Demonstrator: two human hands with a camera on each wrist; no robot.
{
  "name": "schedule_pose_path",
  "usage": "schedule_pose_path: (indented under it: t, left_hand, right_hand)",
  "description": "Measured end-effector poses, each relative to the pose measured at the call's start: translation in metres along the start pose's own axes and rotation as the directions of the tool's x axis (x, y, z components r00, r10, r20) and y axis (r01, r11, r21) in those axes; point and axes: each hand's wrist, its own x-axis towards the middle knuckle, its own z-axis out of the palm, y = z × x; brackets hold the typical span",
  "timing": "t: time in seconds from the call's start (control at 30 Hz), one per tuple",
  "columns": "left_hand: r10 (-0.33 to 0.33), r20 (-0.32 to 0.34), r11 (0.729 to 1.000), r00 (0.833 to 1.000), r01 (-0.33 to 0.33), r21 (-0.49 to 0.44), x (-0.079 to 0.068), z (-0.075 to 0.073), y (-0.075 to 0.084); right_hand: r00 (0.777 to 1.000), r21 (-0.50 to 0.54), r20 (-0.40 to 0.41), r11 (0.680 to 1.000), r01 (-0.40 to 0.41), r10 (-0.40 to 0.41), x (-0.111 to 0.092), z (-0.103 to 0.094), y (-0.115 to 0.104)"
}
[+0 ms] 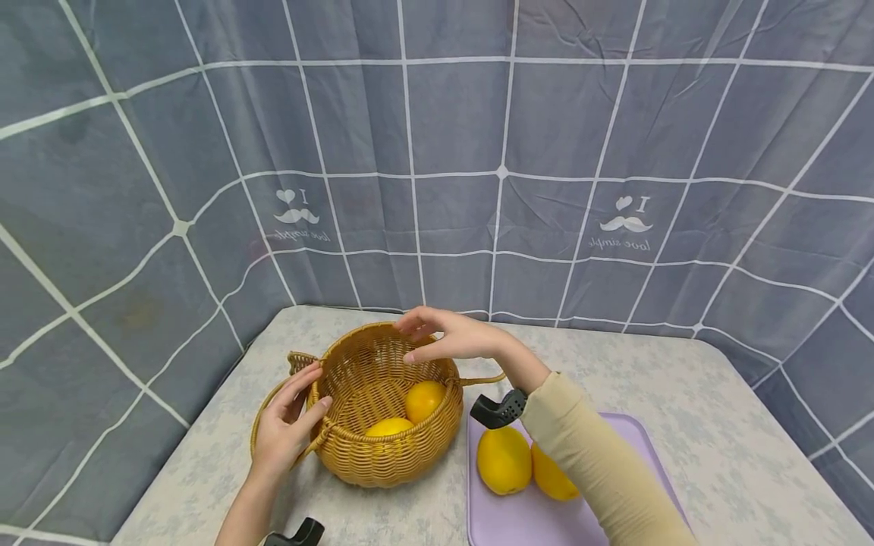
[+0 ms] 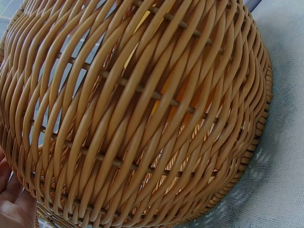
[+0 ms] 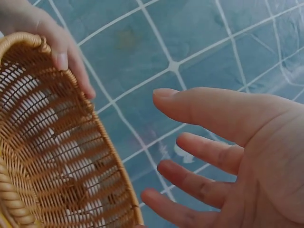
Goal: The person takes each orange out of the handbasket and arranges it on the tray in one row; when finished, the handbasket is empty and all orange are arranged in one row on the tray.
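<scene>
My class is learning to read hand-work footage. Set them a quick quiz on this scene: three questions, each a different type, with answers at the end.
1. Count: How many yellow fruits show inside the wicker basket, and how many on the purple tray?

2. True or false: The right hand is holding nothing.

3. Multiple choice: What is the left hand touching?
A) the purple tray
B) the wicker basket
C) a yellow fruit

Key:
1. Two inside the basket, two on the tray.
2. True; the right wrist view shows it empty.
3. B
</scene>
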Motion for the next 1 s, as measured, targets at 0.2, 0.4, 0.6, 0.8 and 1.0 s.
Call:
schedule_pose_path:
  t: [0.2, 0.4, 0.6, 0.8, 1.0]
  left_hand:
    - [-0.006, 0.003, 1.000, 1.000, 0.006, 0.009, 0.000, 0.002, 0.000]
    - [-0.011, -0.006, 1.000, 1.000, 0.011, 0.000, 0.000, 0.001, 0.000]
    - [-0.006, -0.008, 1.000, 1.000, 0.006, -0.003, -0.001, 0.001, 0.000]
    - [-0.014, -0.006, 1.000, 1.000, 0.014, 0.018, 0.000, 0.001, 0.000]
    - [-0.017, -0.002, 1.000, 1.000, 0.017, 0.023, 0.000, 0.000, 0.001]
  right_hand:
    - [0.995, 0.015, 0.087, 0.999, -0.046, 0.045, 0.018, 0.005, 0.007]
    - [0.981, 0.051, 0.190, 0.997, -0.058, 0.047, 0.036, 0.012, 0.011]
    - [0.968, 0.040, 0.248, 0.998, -0.050, 0.038, 0.049, 0.017, 0.014]
    - [0.955, 0.048, 0.293, 0.996, -0.069, 0.052, 0.060, 0.019, 0.021]
    - [0.925, 0.065, 0.375, 0.994, -0.091, 0.060, 0.066, 0.023, 0.028]
